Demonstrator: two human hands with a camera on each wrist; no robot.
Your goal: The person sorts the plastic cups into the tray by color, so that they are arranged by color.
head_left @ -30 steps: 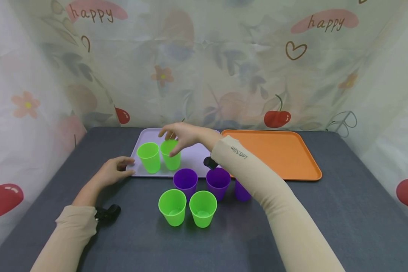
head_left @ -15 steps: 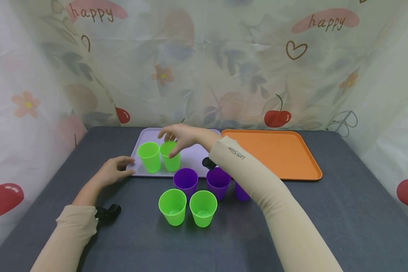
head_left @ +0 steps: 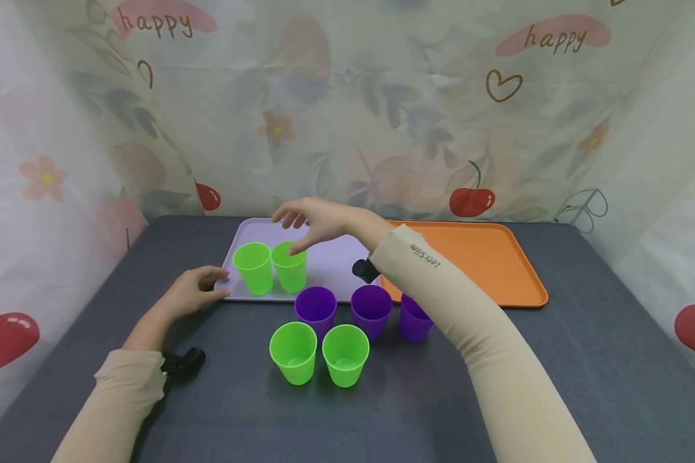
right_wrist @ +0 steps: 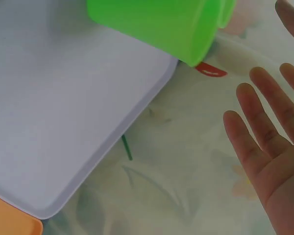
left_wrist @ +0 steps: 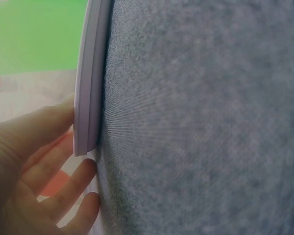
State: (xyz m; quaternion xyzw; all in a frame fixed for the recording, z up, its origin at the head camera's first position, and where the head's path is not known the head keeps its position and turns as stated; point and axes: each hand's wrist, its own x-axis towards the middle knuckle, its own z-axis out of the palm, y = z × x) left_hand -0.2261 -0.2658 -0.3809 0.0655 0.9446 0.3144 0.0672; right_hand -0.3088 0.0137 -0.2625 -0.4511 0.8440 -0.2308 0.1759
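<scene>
My left hand (head_left: 188,292) touches the left edge of the lilac tray (head_left: 336,257) at its near corner. In the left wrist view the thumb meets the tray rim (left_wrist: 90,78), and the other fingers are loosely spread. Two bright green cups stand upright on the tray, a left one (head_left: 255,270) and a right one (head_left: 292,273). My right hand (head_left: 318,222) hovers over and behind the right cup with fingers spread, holding nothing. In the right wrist view, a green cup (right_wrist: 152,22) appears apart from the right hand (right_wrist: 279,147).
In front of the tray stand three purple cups, the left (head_left: 315,308), the middle (head_left: 372,312) and the right (head_left: 415,320). Nearer are two more green cups, one left (head_left: 293,354) and one right (head_left: 345,355). An orange tray (head_left: 469,257) adjoins the lilac one.
My right hand has lifted and drawn slightly right, away from the right green cup on the tray. More of the rightmost purple cup shows. The left hand keeps its place.
</scene>
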